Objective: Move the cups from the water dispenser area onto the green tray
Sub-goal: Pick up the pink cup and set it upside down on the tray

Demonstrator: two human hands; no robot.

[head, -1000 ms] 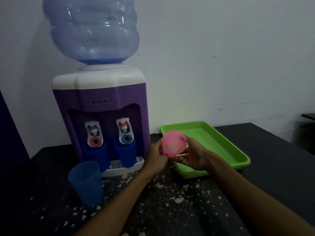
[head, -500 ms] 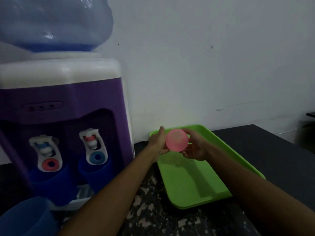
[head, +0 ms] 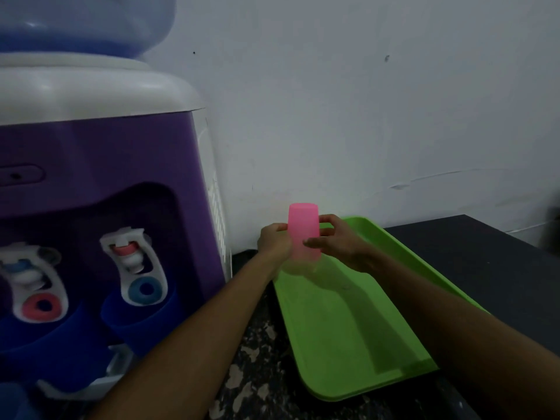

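A pink plastic cup (head: 304, 230) is held upside down, base up, over the far left corner of the green tray (head: 342, 334). My left hand (head: 274, 242) grips its left side and my right hand (head: 336, 242) grips its right side. The rim of the pink cup sits low at the tray floor; whether it touches is unclear. Two dark blue cups stand under the dispenser taps: one (head: 145, 324) below the right tap, another (head: 42, 338) below the left tap. A third blue cup (head: 13, 401) shows partly at the bottom left corner.
The purple and white water dispenser (head: 100, 165) with its blue bottle (head: 81, 22) fills the left side. The tray lies on a dark speckled counter (head: 248, 377) against a white wall. Dark counter (head: 472, 250) extends right of the tray.
The pink cup has turned from facing me on its side to upright and inverted, and has dropped lower over the tray's far corner. Both hands kept hold of it; the view moved closer.
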